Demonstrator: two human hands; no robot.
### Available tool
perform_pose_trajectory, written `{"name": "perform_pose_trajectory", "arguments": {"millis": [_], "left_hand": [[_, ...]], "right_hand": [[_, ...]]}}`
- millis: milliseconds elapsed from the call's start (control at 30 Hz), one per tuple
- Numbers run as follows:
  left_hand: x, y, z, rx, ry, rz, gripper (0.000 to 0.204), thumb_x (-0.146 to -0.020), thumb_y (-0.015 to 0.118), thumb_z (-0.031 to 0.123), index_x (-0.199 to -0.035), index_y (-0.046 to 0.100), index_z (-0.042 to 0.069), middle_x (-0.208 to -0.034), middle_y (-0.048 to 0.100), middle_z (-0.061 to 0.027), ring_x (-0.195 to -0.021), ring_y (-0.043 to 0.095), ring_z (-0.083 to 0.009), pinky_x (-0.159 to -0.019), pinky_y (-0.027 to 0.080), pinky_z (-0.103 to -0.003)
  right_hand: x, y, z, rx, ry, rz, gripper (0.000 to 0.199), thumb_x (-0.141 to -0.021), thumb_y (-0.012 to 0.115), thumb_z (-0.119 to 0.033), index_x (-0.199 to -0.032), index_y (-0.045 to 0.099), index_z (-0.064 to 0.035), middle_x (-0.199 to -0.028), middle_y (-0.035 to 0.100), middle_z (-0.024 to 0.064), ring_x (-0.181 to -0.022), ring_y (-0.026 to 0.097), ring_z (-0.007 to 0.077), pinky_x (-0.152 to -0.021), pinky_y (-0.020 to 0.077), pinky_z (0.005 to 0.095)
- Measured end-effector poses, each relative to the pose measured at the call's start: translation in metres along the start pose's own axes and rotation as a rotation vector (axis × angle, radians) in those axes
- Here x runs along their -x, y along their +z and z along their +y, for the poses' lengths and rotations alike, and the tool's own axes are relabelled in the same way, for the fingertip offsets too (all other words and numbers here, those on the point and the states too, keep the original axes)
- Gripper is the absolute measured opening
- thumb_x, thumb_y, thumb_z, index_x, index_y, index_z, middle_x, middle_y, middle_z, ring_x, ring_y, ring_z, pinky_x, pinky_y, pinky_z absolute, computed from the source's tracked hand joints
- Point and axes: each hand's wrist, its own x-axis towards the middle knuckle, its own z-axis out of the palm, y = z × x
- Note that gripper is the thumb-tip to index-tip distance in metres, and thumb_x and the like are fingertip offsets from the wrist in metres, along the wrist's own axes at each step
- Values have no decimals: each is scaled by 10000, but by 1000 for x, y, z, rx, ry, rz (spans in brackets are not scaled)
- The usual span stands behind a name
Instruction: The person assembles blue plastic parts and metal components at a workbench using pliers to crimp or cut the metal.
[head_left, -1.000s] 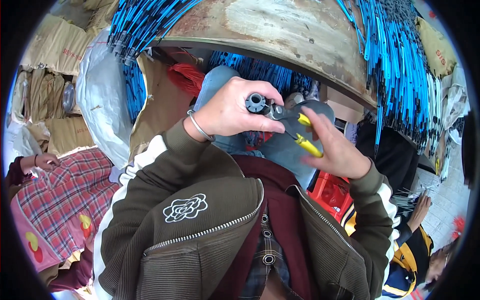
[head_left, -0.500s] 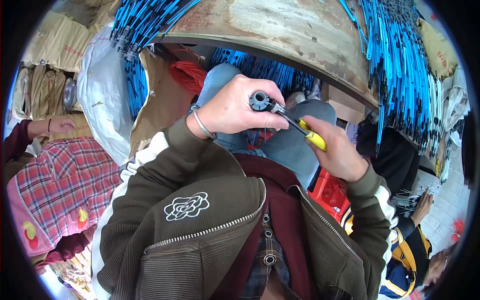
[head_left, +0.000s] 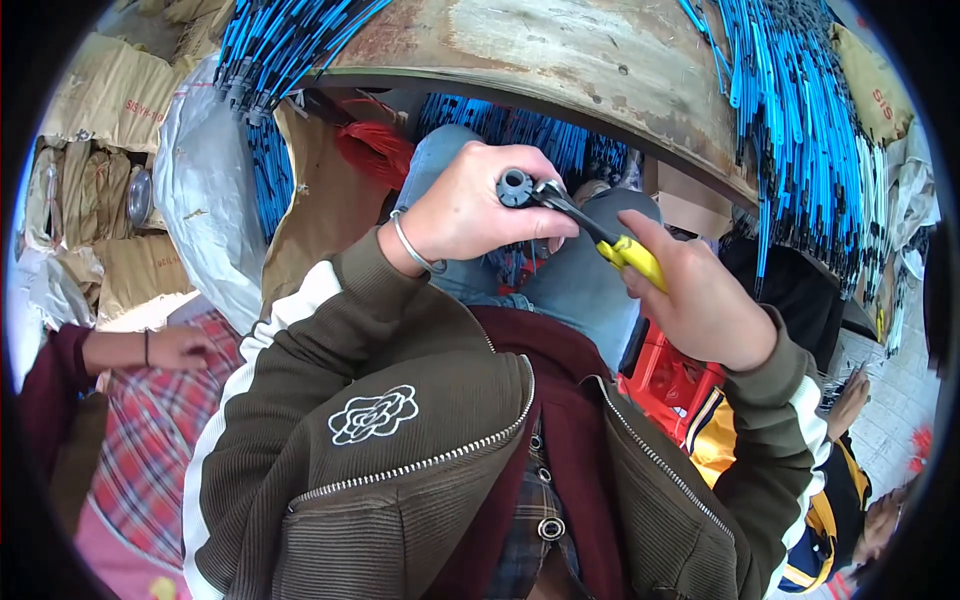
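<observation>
In front of my knees, my left hand (head_left: 470,210) is closed on a small dark grey round plastic fitting (head_left: 513,188) with a hollow centre. Its thumb and fingers pinch around the piece. My right hand (head_left: 705,305) grips a pair of yellow-handled pliers (head_left: 636,262), slanted up and left. The metal jaws reach the fitting beside my left thumb; whether they bite on it I cannot tell.
Ahead is a worn wooden table (head_left: 560,40). Bundles of blue and black cable-like strips (head_left: 800,150) hang over its right side, another bundle (head_left: 290,50) at its left. A red plastic crate (head_left: 670,385) stands by my right leg. Co-workers sit left, one hand (head_left: 180,348) showing, and right.
My right hand has moved right and slightly down, drawing the pliers with it. The fitting has tilted a little in my left hand. At left, the co-worker's hand has come down over the checked cloth.
</observation>
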Motion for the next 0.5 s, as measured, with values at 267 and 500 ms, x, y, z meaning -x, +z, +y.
{"name": "perform_pose_trajectory", "arguments": {"millis": [267,500], "left_hand": [[17,-5,-28,25,114,63,546,-645,748,57,-1140,530,-10,-753,614,-44,-710,585,-131,-681,451,-239],[21,-11,-39,225,211,-39,706,-640,727,53,-1273,423,-14,-823,614,-69,-811,585,-147,-796,446,-279]], "right_hand": [[-54,79,41,-315,-164,290,441,-787,650,-116,-1156,463,37,-872,620,140,-777,617,226,-715,472,323],[-100,135,48,-828,-342,456,542,-704,754,-199,-1129,488,4,-1066,569,86,-954,544,161,-851,422,297]]}}
